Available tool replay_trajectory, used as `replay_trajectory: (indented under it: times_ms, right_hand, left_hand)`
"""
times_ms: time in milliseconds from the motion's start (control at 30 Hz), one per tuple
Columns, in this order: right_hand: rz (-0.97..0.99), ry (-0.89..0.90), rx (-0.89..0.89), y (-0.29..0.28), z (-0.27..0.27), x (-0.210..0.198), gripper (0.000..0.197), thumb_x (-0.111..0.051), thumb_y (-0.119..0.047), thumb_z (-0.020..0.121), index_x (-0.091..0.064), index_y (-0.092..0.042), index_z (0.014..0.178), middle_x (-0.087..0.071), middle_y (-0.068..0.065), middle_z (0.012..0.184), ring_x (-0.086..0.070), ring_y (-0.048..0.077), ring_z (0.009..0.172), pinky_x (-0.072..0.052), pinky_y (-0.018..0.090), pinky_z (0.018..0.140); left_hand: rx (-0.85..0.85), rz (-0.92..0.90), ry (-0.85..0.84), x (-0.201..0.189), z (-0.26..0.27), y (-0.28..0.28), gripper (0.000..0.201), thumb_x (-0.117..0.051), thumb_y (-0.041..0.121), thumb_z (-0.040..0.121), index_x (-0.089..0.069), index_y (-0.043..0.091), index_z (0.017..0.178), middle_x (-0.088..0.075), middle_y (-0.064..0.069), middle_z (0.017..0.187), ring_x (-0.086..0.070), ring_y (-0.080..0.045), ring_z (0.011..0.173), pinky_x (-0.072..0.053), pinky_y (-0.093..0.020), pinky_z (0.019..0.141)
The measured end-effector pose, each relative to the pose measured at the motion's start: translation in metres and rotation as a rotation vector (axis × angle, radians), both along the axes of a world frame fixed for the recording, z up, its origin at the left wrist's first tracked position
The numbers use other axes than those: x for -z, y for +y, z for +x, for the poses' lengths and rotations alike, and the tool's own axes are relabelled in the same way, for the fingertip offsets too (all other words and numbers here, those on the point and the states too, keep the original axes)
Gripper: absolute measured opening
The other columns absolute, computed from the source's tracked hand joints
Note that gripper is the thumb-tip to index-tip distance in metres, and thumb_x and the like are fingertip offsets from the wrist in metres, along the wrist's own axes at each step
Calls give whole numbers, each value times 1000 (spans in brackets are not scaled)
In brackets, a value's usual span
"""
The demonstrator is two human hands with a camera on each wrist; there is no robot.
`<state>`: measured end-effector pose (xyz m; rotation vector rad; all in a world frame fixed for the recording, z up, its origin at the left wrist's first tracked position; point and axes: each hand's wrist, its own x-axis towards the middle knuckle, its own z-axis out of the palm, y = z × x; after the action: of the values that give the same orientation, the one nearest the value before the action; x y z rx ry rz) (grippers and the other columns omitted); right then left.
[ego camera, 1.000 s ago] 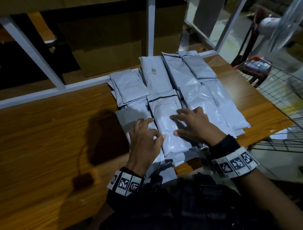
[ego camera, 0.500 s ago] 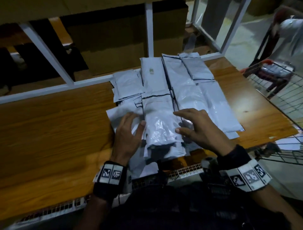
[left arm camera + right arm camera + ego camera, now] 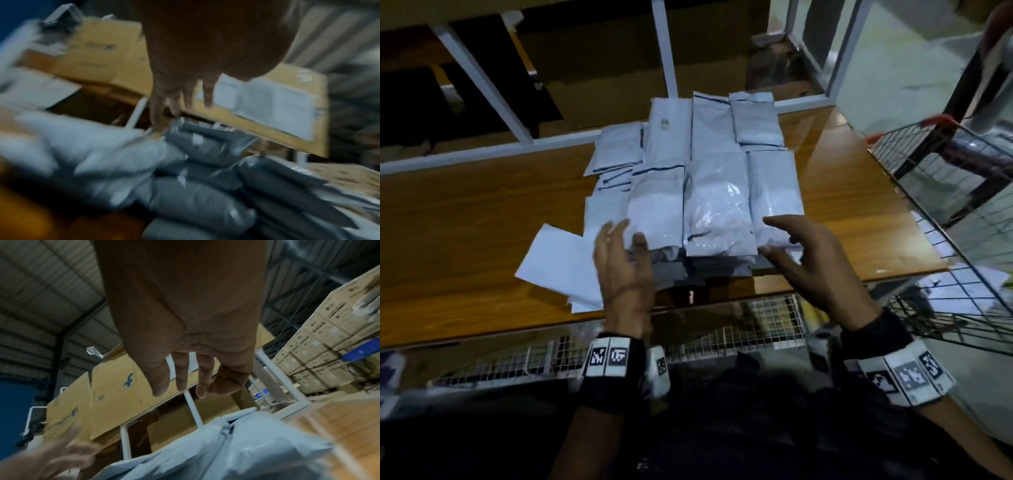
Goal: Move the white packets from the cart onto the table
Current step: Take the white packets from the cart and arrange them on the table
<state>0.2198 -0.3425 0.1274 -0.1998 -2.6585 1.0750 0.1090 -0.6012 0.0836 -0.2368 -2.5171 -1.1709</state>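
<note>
Several white packets [image 3: 715, 192] lie stacked in rows on the wooden table [image 3: 465, 219], reaching its front edge. My left hand [image 3: 619, 253] hovers at the stack's near left corner with fingers spread and holds nothing. My right hand [image 3: 791, 246] hovers at the near right corner, fingers straight, also empty. One flat white packet [image 3: 558, 263] lies askew at the left of the stack. The left wrist view is blurred; it shows grey packets [image 3: 195, 203] below my left hand [image 3: 174, 104]. My right hand [image 3: 185, 382] is above a pale packet [image 3: 236, 451].
A wire cart [image 3: 941, 192] with a red handle stands at the table's right end, white packets lying low in it. A wire mesh [image 3: 722, 335] runs below the table's front edge. White frame bars [image 3: 664, 48] and cardboard boxes [image 3: 113, 399] stand behind the table.
Both hands have lifted off the packets and drawn back toward the table's front edge. The head view has pulled back and up. The packets stay on the table.
</note>
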Motion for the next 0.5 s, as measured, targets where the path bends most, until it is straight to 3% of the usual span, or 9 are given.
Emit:
replay_trajectory:
  times_ms: [100,133,233,367,500]
  right_hand:
    - [-24,41,24,13,15,0,42,-67,-33,93,-59,-24,133,-60,-1,132,-55,23,114,-47,47,94]
    - [-42,56,22,14,18,-1,42,-68,-33,93,-59,-24,133,-60,-1,132,-55,24,115,-48,49,94]
    - [-71,79,5,14,22,-2,42,-68,-30,93,-59,-22,134,-59,0,133,-55,24,115,-49,48,93]
    - [-56,126,-67,4,23,-2,39,-65,-29,94,-60,-18,132,-61,2,129,-54,17,117,-48,48,94]
    - [-89,118,-112,-7,19,-3,40,-67,-25,93,-60,-16,132,-60,3,128,-52,11,112,-44,29,92]
  left_hand:
    - [-379,-115,-58,8,1,-13,60,-24,54,100,-47,13,139,-38,-16,150,-27,-36,142,-22,-53,114]
    - [-430,-139,-132,14,-1,-19,61,-22,54,101,-44,13,141,-38,-17,151,-28,-38,141,-23,-57,113]
    - [-386,-133,-285,30,-10,-35,70,-16,57,100,-44,7,140,-47,-24,141,-43,-41,129,-34,-54,107]
    - [-277,-173,-245,39,-18,-42,58,-24,47,103,-53,4,129,-56,-24,129,-49,-40,120,-41,-48,100]
    - [-167,-204,-246,43,-22,-56,42,-44,29,102,-50,3,135,-51,-23,136,-44,-36,127,-38,-44,104]
